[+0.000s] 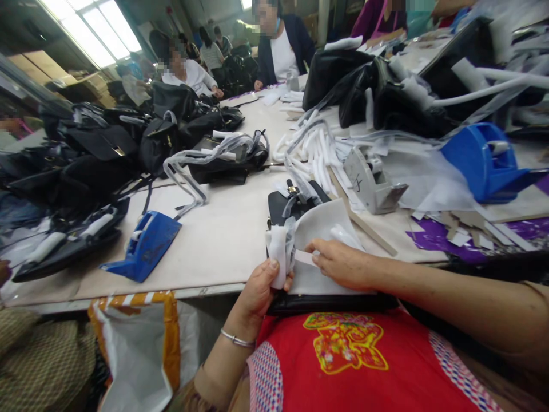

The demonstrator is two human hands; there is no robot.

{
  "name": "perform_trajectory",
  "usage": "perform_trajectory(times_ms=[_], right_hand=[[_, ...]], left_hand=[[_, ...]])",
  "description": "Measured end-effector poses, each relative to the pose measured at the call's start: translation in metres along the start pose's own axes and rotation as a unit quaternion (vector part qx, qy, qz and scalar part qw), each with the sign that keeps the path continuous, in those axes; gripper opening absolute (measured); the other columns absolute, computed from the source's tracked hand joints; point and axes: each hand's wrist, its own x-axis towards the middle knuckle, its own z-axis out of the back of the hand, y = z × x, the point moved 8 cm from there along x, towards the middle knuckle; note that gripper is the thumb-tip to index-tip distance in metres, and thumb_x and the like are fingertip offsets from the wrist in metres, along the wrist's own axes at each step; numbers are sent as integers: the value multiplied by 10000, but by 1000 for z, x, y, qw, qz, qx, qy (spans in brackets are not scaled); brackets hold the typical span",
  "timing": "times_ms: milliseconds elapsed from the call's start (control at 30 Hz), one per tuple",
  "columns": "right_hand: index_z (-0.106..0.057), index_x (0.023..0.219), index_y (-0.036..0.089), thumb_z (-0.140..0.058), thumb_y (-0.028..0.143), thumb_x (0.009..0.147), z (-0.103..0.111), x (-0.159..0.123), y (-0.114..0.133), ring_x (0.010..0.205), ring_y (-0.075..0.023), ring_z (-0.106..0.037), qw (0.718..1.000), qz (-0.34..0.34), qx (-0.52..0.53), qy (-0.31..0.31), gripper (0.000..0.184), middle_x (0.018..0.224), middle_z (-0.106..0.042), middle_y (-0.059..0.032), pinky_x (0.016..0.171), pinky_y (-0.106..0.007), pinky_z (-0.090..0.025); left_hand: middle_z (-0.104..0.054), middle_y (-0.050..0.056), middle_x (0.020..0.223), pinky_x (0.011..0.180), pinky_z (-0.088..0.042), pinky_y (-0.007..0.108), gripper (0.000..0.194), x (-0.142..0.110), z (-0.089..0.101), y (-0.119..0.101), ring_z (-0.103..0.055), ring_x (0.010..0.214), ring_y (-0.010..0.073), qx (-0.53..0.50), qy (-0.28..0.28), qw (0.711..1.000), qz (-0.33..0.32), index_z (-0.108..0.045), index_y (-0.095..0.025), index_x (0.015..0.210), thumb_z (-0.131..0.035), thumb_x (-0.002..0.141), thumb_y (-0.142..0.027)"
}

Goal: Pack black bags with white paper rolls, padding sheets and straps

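A black handbag (278, 207) lies at the table edge in front of me, partly covered by a white foam sheet (317, 229). My left hand (261, 289) is closed around a piece of white foam (278, 252) by the bag's left side, thumb on top. Clear plastic wrap (290, 234) runs beside that foam. Between the thumb and fingers of my right hand (343, 263) is a short white strip (305, 257), its free end reaching toward the foam. What lies inside the foam is hidden.
A blue tape dispenser (148, 246) stands left, a grey one (371, 183) and another blue one (484, 163) right. White foam tubes (317, 151) lie behind the bag. Black bags (94, 143) pile up at left and back right. Co-workers sit across the table.
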Motion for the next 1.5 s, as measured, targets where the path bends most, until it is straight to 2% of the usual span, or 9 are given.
perform_trajectory(times_ms=[133, 300, 500, 700, 833, 933, 1133, 1300, 1500], right_hand=[[-639, 1012, 133, -431, 171, 907, 0, 3, 1, 799, -203, -620, 997, -24, -79, -11, 236, 869, -697, -110, 677, -266, -410], [-631, 832, 158, -468, 222, 908, -13, 7, -1, 460, -102, -533, 993, -106, 22, 44, 190, 681, -661, -17, 477, -211, -380], [-606, 745, 159, -499, 208, 847, -23, 19, -5, 366, -67, -480, 987, -82, 136, 11, 156, 657, -626, 10, 368, -196, -327], [-615, 813, 168, -583, 241, 753, -55, 22, -7, 321, -51, -327, 906, -151, 395, 7, 99, 438, -470, 77, 354, -178, -180], [-636, 827, 155, -624, 135, 601, -66, 18, 6, 445, -71, -489, 829, -123, 545, 36, 227, 583, -583, 38, 414, -176, -312], [-667, 910, 161, -689, 179, 655, -71, 13, 16, 652, -126, -615, 795, -108, 593, 63, 256, 764, -677, -10, 544, -202, -443], [-665, 811, 164, -835, 239, 602, -77, 16, 8, 680, -144, -612, 779, -132, 612, -29, 279, 769, -694, -8, 667, -255, -506], [-675, 795, 173, -788, 272, 659, -81, 18, 8, 602, -148, -566, 781, -113, 614, -8, 203, 691, -662, 0, 634, -284, -497], [-677, 751, 171, -787, 271, 685, -80, 18, 4, 652, -156, -602, 774, -102, 625, 6, 163, 684, -661, -2, 713, -295, -516]], left_hand=[[-625, 64, 791, 558, -372, 226, 413, -1, 1, 2, -515, 566, 95, -2, -1, 1000, 5, -640, -98, 908, -621, 875, -509], [-598, 33, 721, 554, -352, 223, 423, -3, -1, -1, -485, 559, 94, 38, 9, 999, 0, -621, -112, 907, -576, 896, -532], [-578, 7, 668, 564, -373, 239, 428, -7, -8, -10, -501, 572, 123, 192, 6, 981, -22, -601, -142, 949, -493, 934, -556], [-576, 7, 643, 537, -363, 256, 372, -14, -12, -23, -503, 557, 148, 286, -32, 954, -79, -614, -160, 898, -496, 940, -510], [-563, 3, 615, 515, -330, 263, 323, -17, -9, -26, -494, 529, 153, 274, -44, 956, -98, -595, -181, 825, -523, 933, -477], [-580, 13, 621, 536, -328, 272, 312, -17, -10, -30, -499, 549, 164, 287, -43, 950, -118, -597, -190, 799, -511, 944, -453], [-607, 30, 644, 546, -335, 267, 295, -18, -12, -40, -509, 568, 164, 339, -71, 923, -165, -615, -187, 748, -525, 935, -397], [-648, 34, 645, 523, -395, 250, 390, -16, -6, -25, -575, 562, 170, 254, -68, 963, -63, -654, -162, 733, -590, 867, -523], [-609, 3, 626, 505, -359, 224, 420, -16, 0, -23, -536, 567, 139, 233, -75, 968, -59, -646, -143, 711, -648, 811, -551]])
